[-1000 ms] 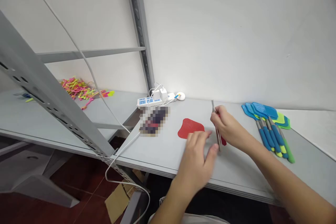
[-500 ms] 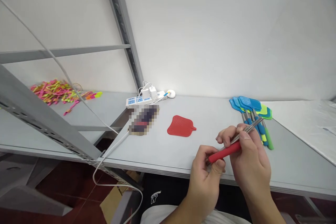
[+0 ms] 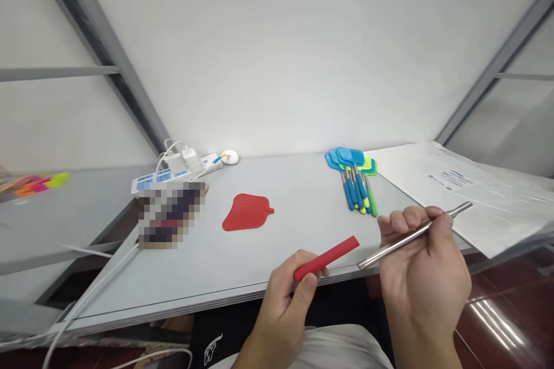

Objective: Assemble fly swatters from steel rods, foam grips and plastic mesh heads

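Observation:
Between thumb and fingers, my left hand [image 3: 288, 294] grips a red handle sleeve [image 3: 329, 258], tilted up to the right. My right hand [image 3: 422, 265] holds a shiny metal rod [image 3: 402, 245] across its fingers, the thumb pressing on it. The rod's lower left end lies close to the sleeve's upper end, with a small gap between them. A red perforated fly swatter head [image 3: 247, 212] lies flat on the table beyond my left hand. Several assembled fly swatters [image 3: 357, 184] with blue, yellow and green parts are piled beyond both hands.
A white power strip [image 3: 173, 176] with plugs and cables stands at the back left, near a pixelated object [image 3: 173, 216]. White plastic packaging [image 3: 459, 184] covers the right end of the grey table [image 3: 294, 190]. Metal shelf posts [image 3: 99, 40] rise behind.
The red sleeve and metal rod, side by side before, are now apart, one in each hand. My right hand has turned palm up. The view has swung to the right.

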Demonstrator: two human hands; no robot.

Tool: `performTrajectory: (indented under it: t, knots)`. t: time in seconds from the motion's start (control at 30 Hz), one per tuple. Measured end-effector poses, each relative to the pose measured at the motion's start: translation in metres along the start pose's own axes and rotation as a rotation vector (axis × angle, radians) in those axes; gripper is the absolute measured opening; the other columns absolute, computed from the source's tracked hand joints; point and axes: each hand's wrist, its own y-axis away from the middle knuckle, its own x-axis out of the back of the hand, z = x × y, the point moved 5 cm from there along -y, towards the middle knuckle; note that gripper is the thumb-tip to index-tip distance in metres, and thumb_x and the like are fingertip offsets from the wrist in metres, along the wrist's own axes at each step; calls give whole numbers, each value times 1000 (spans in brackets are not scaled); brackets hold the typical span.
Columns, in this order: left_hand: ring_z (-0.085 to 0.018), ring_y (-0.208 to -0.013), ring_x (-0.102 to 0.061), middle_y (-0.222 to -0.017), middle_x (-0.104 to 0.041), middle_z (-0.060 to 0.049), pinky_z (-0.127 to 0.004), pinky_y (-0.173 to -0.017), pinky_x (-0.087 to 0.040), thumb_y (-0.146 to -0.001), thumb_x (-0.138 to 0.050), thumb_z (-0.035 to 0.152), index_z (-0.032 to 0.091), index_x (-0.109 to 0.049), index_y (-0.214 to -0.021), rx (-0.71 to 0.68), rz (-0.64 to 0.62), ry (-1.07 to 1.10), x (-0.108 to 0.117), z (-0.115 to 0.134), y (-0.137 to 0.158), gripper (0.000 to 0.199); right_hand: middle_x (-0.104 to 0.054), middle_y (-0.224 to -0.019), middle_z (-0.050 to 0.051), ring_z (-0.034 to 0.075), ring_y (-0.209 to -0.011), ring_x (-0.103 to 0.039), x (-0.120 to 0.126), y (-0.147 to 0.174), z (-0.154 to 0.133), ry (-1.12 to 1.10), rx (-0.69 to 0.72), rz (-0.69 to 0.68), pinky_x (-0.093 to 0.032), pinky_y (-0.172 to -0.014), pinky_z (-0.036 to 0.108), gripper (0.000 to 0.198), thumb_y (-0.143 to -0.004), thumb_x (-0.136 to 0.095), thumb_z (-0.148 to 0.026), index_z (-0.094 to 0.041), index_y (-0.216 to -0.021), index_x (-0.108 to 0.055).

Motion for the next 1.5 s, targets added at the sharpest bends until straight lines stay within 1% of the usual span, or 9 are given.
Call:
performTrajectory:
  t: [0.13, 0.27, 0.5, 0.77, 0.93, 1.1, 1.3, 1.4, 1.5]
  knots:
    - [-19, -89, -54, -95, -60, -3, -32, -85, -41, -102, -38, 39, 23, -62, -100, -2, -90, -4, -2, 0, 0, 29, -44, -73, -5, 8, -59, -47, 2, -6, -11, -44, 51, 61, -50, -58, 22, 16, -99, -47, -27, -21, -87, -55]
    - [-20, -92, -55, -97, -60, -5, -34, -86, -41, -101, -40, 38, 22, -64, -106, -26, -118, -41, -2, -2, -1, 29, -43, -73, -5, 7, -58, -46, 1, -10, -15, -71, 86, 94, -47, -55, 21, 18, -100, -44, -26, -20, -86, -54]
    - [-23, -88, -56, -92, -64, -7, -35, -83, -42, -99, -44, 40, 20, -68, -103, -37, -73, 19, -5, 1, -1, 32, -41, -77, -5, 7, -59, -44, -4, -9, -16, -64, 88, 57, -46, -57, 21, 11, -97, -50, -27, -21, -89, -55]
    - [-22, -83, -58, -85, -65, -7, -34, -80, -42, -98, -45, 43, 19, -66, -89, -38, -45, 224, -7, 4, 0, 33, -39, -80, -4, 8, -59, -40, -8, -3, -16, 32, 115, 41, -45, -59, 22, 11, -96, -52, -32, -24, -89, -51]
    - [-21, -80, -59, -82, -65, -6, -34, -79, -43, -98, -45, 43, 19, -66, -86, -29, -11, 306, -3, 3, -1, 34, -40, -82, -4, 6, -59, -39, -12, -2, -9, -48, 30, 45, -48, -62, 20, 16, -96, -52, -29, -22, -83, -52]
    - [-22, -77, -60, -79, -64, -6, -34, -76, -45, -97, -46, 45, 18, -66, -84, -46, 14, 341, -2, 5, -1, 36, -45, -89, -3, 5, -59, -39, -12, -1, 6, -46, -121, 41, -51, -70, 20, 17, -94, -57, -32, -21, -83, -54]
    - [-20, -72, -58, -75, -64, -5, -33, -73, -44, -96, -48, 45, 19, -65, -81, -101, 157, 312, 12, 12, 3, 35, -50, -86, -5, 6, -59, -47, -16, 9, 2, 73, -24, -25, -56, -76, 29, 14, -94, -57, -36, -24, -88, -52]
    - [-21, -75, -57, -75, -64, -6, -33, -73, -43, -96, -49, 44, 19, -64, -77, -108, 139, 280, 21, 14, 5, 35, -52, -80, -7, 6, -59, -52, -21, 12, 3, 112, -69, -126, -56, -79, 31, 13, -95, -56, -36, -25, -90, -51]
    - [-23, -77, -57, -77, -65, -7, -34, -74, -43, -96, -47, 45, 19, -65, -78, -103, 107, 248, 25, 16, 7, 36, -56, -80, -7, 7, -63, -58, -21, 21, 11, 126, -97, -135, -56, -82, 34, 13, -96, -55, -38, -26, -92, -51]
